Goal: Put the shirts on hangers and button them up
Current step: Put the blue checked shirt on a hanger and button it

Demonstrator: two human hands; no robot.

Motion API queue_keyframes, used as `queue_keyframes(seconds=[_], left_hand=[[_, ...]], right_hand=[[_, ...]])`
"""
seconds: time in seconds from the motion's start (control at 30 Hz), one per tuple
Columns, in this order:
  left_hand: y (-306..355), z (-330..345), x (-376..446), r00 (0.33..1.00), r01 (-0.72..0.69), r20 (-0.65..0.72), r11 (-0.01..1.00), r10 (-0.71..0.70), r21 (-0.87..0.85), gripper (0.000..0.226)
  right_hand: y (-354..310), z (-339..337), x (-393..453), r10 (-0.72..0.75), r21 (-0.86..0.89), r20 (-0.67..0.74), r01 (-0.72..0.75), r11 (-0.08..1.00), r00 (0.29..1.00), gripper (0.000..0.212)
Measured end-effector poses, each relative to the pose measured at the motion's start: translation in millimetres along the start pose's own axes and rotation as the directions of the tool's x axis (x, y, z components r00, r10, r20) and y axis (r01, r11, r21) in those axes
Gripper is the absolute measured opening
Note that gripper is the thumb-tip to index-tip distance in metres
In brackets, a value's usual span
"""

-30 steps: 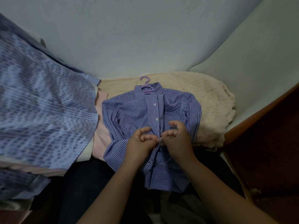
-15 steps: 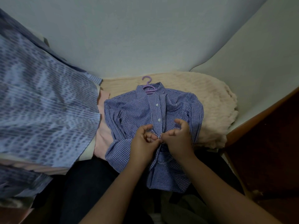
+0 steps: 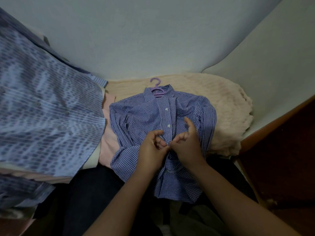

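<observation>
Pinching the front placket of the small blue-and-white gingham shirt, the left hand and right hand met mid-chest; it lay on a lilac plastic hanger atop a cream fleecy blanket.

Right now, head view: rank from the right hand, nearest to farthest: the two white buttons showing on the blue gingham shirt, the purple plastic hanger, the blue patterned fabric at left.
1. Lower white button, just up-left of the right hand on the blue gingham shirt.
2. Upper white button, higher on the placket.
3. Purple plastic hanger, at the collar.
4. Blue patterned fabric, far left.
</observation>
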State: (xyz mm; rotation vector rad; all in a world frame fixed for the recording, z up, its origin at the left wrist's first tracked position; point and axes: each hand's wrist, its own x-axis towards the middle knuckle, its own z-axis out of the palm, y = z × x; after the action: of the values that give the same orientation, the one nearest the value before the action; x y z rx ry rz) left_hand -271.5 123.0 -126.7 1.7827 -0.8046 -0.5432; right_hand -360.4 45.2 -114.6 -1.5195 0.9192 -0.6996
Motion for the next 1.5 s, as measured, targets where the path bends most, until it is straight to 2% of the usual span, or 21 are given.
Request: queue_keyframes(seconds=[0.17,0.33,0.6,0.67,0.8,0.87,0.93,1.0,1.07,1.13,1.23,1.3,1.33,1.43,1.5], left_hand=[[-2.8,-0.4,2.6,1.000,-0.010,-0.025,1.000,0.010,0.006,0.040],[-3.8,3.3,0.6,0.999,-0.023,-0.027,1.000,0.023,-0.004,0.039],[-2.5,3.2,-2.6,0.995,0.096,-0.007,0.973,-0.100,-0.209,0.037],[-2.3,1.1,-1.3,0.994,0.107,-0.018,0.981,-0.111,-0.159,0.034],[-2.1,0.1,-0.4,1.000,-0.019,-0.015,0.992,0.021,0.128,0.030],[0.3,2.8,-2.0,0.999,-0.039,-0.020,0.978,0.044,0.203,0.026],[5.4,4.0,-0.7,0.999,0.025,-0.051,0.987,-0.017,0.157,0.026],[11.9,1.4,5.5,0.987,0.156,-0.046,0.988,-0.157,-0.013,0.033],[16.4,-3.3,12.9,0.946,0.319,0.030,0.908,-0.323,-0.271,0.042],[17.8,-7.5,18.7,0.874,0.475,0.169,0.725,-0.456,-0.499,0.048],[14.3,-11.2,21.4,0.786,0.594,0.314,0.512,-0.533,-0.620,0.042],[8.5,-11.8,23.3,0.758,0.628,0.365,0.454,-0.541,-0.631,0.039],[5.5,-11.5,24.8,0.762,0.628,0.361,0.476,-0.538,-0.616,0.043],[-7.3,-11.7,33.0,0.849,0.527,0.230,0.733,-0.476,-0.430,0.069],[-13.3,-11.1,40.8,0.888,0.454,0.199,0.857,-0.414,-0.243,0.089]], right_hand=[[2.5,2.0,-1.3,0.064,0.070,0.006,-0.064,0.996,0.998,0.082],[4.9,4.5,-1.8,0.082,0.047,-0.078,-0.079,0.996,0.994,0.072],[5.1,5.1,-1.5,0.193,0.177,-0.129,-0.169,0.969,0.973,0.046],[8.0,5.4,-0.2,0.199,0.174,-0.124,-0.176,0.969,0.972,0.046],[11.5,7.7,0.6,0.180,0.151,-0.134,-0.159,0.976,0.974,0.048],[12.3,9.5,0.5,0.160,0.142,-0.155,-0.138,0.980,0.975,0.049],[11.6,10.4,0.7,0.127,0.134,-0.157,-0.106,0.985,0.979,0.049],[9.3,10.5,1.0,0.080,0.130,-0.143,-0.061,0.990,0.987,0.049],[6.9,10.1,1.3,0.044,0.138,-0.120,-0.027,0.990,0.992,0.048],[6.5,10.1,2.2,0.018,0.135,-0.101,-0.004,0.991,0.995,0.048],[8.0,9.6,4.1,0.020,0.144,-0.087,-0.007,0.990,0.996,0.045],[8.0,8.0,6.6,0.046,0.140,-0.082,-0.034,0.990,0.996,0.042],[8.0,6.8,9.1,0.064,0.131,-0.080,-0.053,0.990,0.995,0.040],[10.7,1.5,27.1,0.201,0.157,-0.058,-0.190,0.969,0.978,0.036],[13.8,-2.0,44.2,0.320,0.195,-0.024,-0.309,0.931,0.947,0.035]])
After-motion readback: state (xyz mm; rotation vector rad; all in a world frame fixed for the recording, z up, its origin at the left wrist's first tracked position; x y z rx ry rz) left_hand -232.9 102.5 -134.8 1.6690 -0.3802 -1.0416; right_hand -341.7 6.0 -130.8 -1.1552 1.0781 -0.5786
